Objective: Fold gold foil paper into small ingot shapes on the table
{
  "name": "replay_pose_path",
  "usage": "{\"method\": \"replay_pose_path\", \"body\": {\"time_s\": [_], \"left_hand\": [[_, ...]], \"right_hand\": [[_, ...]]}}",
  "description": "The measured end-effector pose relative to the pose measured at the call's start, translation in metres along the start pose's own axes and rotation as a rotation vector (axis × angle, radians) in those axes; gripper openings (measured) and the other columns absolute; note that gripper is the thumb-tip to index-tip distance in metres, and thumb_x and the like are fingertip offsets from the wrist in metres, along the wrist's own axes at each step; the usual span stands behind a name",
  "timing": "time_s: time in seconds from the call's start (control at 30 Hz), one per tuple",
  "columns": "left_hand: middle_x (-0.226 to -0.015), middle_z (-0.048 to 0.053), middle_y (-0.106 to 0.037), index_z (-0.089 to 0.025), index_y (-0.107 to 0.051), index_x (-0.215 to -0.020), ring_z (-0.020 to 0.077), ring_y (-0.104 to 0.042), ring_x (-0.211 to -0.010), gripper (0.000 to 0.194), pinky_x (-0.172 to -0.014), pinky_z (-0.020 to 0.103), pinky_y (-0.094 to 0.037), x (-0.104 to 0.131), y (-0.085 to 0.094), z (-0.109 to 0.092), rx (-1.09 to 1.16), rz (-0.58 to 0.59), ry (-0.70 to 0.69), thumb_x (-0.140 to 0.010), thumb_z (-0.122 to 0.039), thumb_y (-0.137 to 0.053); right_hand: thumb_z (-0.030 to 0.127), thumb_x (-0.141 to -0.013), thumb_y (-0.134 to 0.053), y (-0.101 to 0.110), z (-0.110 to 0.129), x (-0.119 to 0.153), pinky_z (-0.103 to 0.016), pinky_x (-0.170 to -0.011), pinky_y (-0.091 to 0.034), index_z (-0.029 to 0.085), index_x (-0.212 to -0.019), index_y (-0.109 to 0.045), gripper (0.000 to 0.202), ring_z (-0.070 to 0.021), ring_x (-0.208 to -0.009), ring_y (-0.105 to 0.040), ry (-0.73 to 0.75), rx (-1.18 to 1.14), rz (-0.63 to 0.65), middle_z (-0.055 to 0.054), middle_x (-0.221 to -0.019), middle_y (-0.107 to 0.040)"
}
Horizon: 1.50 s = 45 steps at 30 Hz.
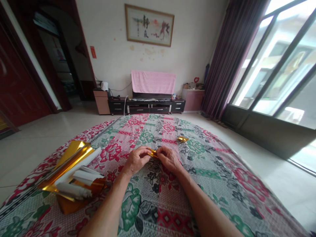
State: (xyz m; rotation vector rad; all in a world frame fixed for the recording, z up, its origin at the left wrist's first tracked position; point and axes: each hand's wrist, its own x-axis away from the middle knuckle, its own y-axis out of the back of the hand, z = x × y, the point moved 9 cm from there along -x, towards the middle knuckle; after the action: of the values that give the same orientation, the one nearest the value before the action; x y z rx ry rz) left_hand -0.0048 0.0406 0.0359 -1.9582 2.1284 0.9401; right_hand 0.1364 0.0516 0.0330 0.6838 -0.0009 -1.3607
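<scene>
Over the middle of the cloth-covered table, my left hand (138, 159) and my right hand (169, 158) pinch a small piece of gold foil paper (153, 153) between them. Thumbs and fingertips of both hands close on its two ends; part of it is hidden behind the fingers. Farther off and a little to the right lies a small folded gold foil piece (182, 139), pointed at its ends. At the left, a pile of gold foil sheets (74, 161) rests on the cloth, some curled with white undersides showing.
A flowered red, green and grey tablecloth (209, 177) covers the rounded table. Beyond it stand a low black cabinet (143, 109) and a screen under a pink cloth (153, 82). Purple curtains (225, 59) hang by the window on the right.
</scene>
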Motion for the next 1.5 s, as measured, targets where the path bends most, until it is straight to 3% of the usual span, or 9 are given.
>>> {"method": "replay_pose_path", "body": {"time_s": [0.23, 0.4, 0.53, 0.7, 0.87, 1.17, 1.37, 1.5], "left_hand": [[-0.079, 0.002, -0.07, -0.016, -0.057, -0.101, 0.0153, -0.066, -0.071, 0.031, -0.066, 0.025, -0.051, 0.003, -0.005, 0.01, 0.096, 0.05, 0.189, -0.071, -0.022, -0.058], [-0.089, 0.004, -0.07, -0.016, -0.062, -0.096, 0.0162, -0.066, -0.078, 0.027, -0.072, 0.025, -0.051, 0.001, -0.003, 0.007, 0.08, 0.03, 0.153, -0.07, -0.023, -0.058], [-0.081, 0.003, -0.07, -0.016, -0.06, -0.102, 0.0162, -0.066, -0.073, 0.033, -0.068, 0.025, -0.051, 0.002, -0.005, 0.013, 0.09, 0.047, 0.193, -0.071, -0.024, -0.058], [-0.079, 0.003, -0.069, -0.016, -0.064, -0.085, 0.0147, -0.063, -0.07, 0.017, -0.066, 0.024, -0.05, 0.001, -0.006, 0.013, 0.057, 0.044, 0.15, -0.071, -0.023, -0.058], [-0.077, 0.002, -0.068, -0.016, -0.064, -0.082, 0.0142, -0.062, -0.07, 0.015, -0.065, 0.024, -0.049, 0.001, -0.005, 0.015, 0.066, 0.037, 0.161, -0.071, -0.024, -0.058], [-0.072, 0.001, -0.067, -0.015, -0.065, -0.086, 0.014, -0.061, -0.068, 0.02, -0.062, 0.023, -0.048, 0.001, -0.001, 0.02, 0.179, -0.017, 0.242, -0.071, -0.027, -0.06], [-0.075, 0.002, -0.068, -0.015, -0.066, -0.087, 0.0138, -0.061, -0.069, 0.022, -0.065, 0.023, -0.048, 0.001, 0.0, 0.02, 0.234, -0.041, 0.25, -0.07, -0.027, -0.061], [-0.084, 0.002, -0.068, -0.015, -0.064, -0.096, 0.0145, -0.062, -0.077, 0.029, -0.073, 0.025, -0.049, 0.001, 0.0, 0.019, 0.315, -0.054, 0.255, -0.069, -0.025, -0.063]], "right_hand": [[0.019, -0.073, -0.047, -0.003, -0.004, 0.0, -0.019, -0.047, -0.034, 0.017, -0.074, -0.06, 0.013, -0.009, -0.05, -0.045, 0.011, 0.018, 0.0, 0.003, -0.059, -0.056], [0.018, -0.071, -0.048, -0.003, -0.006, -0.001, -0.018, -0.047, -0.034, 0.017, -0.074, -0.061, 0.014, -0.0089, -0.05, -0.046, 0.021, 0.011, 0.005, 0.003, -0.058, -0.056], [0.018, -0.071, -0.047, -0.004, -0.005, 0.0, -0.017, -0.047, -0.033, 0.018, -0.071, -0.06, 0.014, -0.0087, -0.052, -0.045, 0.019, 0.002, 0.026, 0.003, -0.058, -0.055], [0.018, -0.07, -0.047, -0.003, -0.005, 0.001, -0.018, -0.048, -0.033, 0.017, -0.072, -0.061, 0.014, -0.0087, -0.051, -0.044, 0.006, -0.001, 0.024, 0.003, -0.058, -0.055], [0.019, -0.071, -0.047, -0.003, -0.006, 0.0, -0.018, -0.049, -0.035, 0.017, -0.073, -0.062, 0.015, -0.0086, -0.052, -0.045, -0.009, -0.013, 0.032, 0.003, -0.06, -0.057], [0.025, -0.075, -0.05, -0.005, 0.0, -0.001, -0.018, -0.047, -0.032, 0.016, -0.073, -0.061, 0.015, -0.0076, -0.05, -0.043, -0.022, -0.018, 0.047, 0.003, -0.058, -0.054], [0.028, -0.077, -0.05, -0.016, -0.005, -0.002, -0.018, -0.049, -0.035, 0.017, -0.092, -0.063, 0.023, -0.0078, -0.054, -0.047, -0.068, -0.085, 0.155, 0.001, -0.068, -0.061], [0.027, -0.077, -0.049, -0.018, -0.004, -0.001, -0.018, -0.05, -0.035, 0.017, -0.086, -0.067, 0.022, -0.0084, -0.055, -0.048, -0.08, -0.049, 0.199, 0.001, -0.066, -0.061]]}}
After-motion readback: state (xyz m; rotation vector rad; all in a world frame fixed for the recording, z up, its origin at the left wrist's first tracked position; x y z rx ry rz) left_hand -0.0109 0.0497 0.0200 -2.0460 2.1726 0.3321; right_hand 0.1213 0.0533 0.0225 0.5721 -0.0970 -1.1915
